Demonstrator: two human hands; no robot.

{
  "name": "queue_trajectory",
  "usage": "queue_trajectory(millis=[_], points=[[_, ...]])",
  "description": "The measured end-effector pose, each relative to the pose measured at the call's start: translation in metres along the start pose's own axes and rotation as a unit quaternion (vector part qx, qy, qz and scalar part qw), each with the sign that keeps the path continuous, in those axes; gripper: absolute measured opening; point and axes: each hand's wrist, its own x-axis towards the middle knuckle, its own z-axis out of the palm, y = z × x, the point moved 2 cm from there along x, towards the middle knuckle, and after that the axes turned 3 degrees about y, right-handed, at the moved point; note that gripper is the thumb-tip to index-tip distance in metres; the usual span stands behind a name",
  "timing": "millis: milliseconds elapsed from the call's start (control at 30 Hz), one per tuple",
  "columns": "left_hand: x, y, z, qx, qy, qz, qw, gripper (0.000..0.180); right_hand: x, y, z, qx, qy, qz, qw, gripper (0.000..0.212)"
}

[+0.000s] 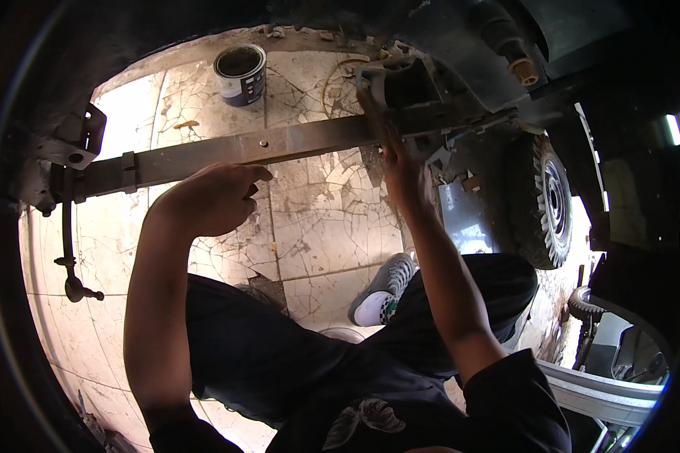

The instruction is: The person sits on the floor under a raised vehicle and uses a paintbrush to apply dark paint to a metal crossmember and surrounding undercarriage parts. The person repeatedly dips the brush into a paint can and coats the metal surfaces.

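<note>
A long flat metal bar (204, 156), like a leaf spring, crosses in front of me under the vehicle. My left hand (215, 200) is at its near edge, left of the middle. The fingers are loosely bent and apart, the index finger points right, and I see nothing in them. My right hand (402, 167) reaches up to the bar's right part. Its fingers are closed, dim and blurred around a dark, narrow shape that runs up across the bar; I cannot make out what it is. Beyond the bar, an open paint can (242, 89) stands on the floor.
A metal bracket (381, 79) sits behind the bar's right part. A wheel with a treaded tyre (551, 200) is at right. At left hangs a thin rod with a joint (72, 279). Dark vehicle bodywork surrounds me above cracked floor tiles (321, 234).
</note>
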Motion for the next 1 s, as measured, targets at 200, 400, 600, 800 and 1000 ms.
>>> queue_trajectory(millis=[200, 400, 600, 800, 1000], points=[[0.004, -0.011, 0.001, -0.011, -0.008, 0.0, 1.0, 0.046, 0.004, -0.014, -0.005, 0.007, -0.02, 0.032, 0.999, 0.054], [0.007, -0.009, -0.003, -0.018, 0.015, 0.023, 0.999, 0.047, -0.035, 0.009, -0.007, 0.054, -0.024, 0.031, 0.998, 0.055], [0.007, -0.009, 0.005, -0.004, -0.004, 0.022, 1.0, 0.047, 0.042, -0.003, -0.002, -0.013, -0.017, 0.024, 0.999, 0.049], [-0.001, -0.015, -0.007, -0.017, 0.016, 0.001, 1.0, 0.047, -0.039, 0.013, -0.005, 0.041, -0.014, 0.026, 0.999, 0.05], [0.002, -0.004, 0.001, -0.026, -0.009, 0.005, 1.0, 0.046, 0.026, 0.008, 0.011, -0.054, 0.011, -0.012, 0.998, 0.051]])
